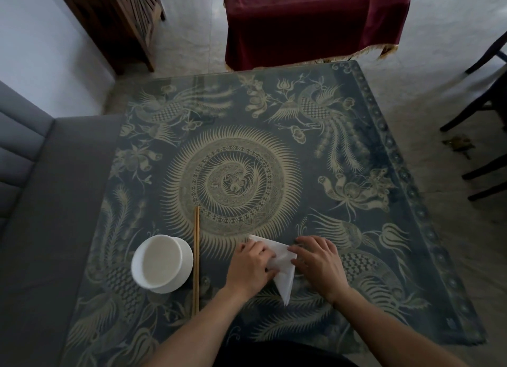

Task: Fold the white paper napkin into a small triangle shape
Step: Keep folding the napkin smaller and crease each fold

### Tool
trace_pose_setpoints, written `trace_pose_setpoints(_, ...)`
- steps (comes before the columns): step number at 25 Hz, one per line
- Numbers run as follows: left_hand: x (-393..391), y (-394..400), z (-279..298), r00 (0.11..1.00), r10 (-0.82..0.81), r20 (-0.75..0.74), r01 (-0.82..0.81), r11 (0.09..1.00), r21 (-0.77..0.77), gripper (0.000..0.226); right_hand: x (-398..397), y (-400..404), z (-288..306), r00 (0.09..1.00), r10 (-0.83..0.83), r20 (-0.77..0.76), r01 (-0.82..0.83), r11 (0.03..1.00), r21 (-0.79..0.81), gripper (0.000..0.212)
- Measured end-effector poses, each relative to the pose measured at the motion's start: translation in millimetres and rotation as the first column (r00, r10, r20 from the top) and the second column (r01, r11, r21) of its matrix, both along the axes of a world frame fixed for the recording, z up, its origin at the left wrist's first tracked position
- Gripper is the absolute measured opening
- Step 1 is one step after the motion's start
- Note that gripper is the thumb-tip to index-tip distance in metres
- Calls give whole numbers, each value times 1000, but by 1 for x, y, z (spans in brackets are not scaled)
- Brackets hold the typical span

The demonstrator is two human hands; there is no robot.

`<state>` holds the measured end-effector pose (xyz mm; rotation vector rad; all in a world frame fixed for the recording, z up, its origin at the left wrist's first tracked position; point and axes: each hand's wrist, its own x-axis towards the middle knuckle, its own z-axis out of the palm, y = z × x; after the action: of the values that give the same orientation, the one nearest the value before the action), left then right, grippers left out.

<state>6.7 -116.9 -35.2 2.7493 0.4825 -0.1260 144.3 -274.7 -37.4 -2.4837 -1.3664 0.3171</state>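
Thin white napkin (285, 283), folded pointed; left hand (251, 266) fingers curled, pinching it; right hand (319, 261) fingers flat, pressing.

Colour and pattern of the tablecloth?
The dark blue-grey tablecloth carries cream phoenixes, flowers and a central sunburst; best in head view.

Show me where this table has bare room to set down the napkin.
Free: the whole far half of the table beyond the chopsticks, and the right side past the right hand. Crowded: the near left, where the bowl and chopsticks sit beside the left hand on the napkin.
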Motion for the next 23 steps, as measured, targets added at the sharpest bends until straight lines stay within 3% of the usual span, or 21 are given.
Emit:
trace_pose_setpoints(8, 1, -11, -5, 998, 63, -7, -63, 998, 12, 26, 6, 12, 7, 998, -30, -57, 26, 998, -55, 25)
trace_pose_setpoints(23, 7, -9, 1, 995, 86, 46, -87, 996, 17, 9, 9, 14, 6, 997, -37, -73, 37, 999, 0, 11)
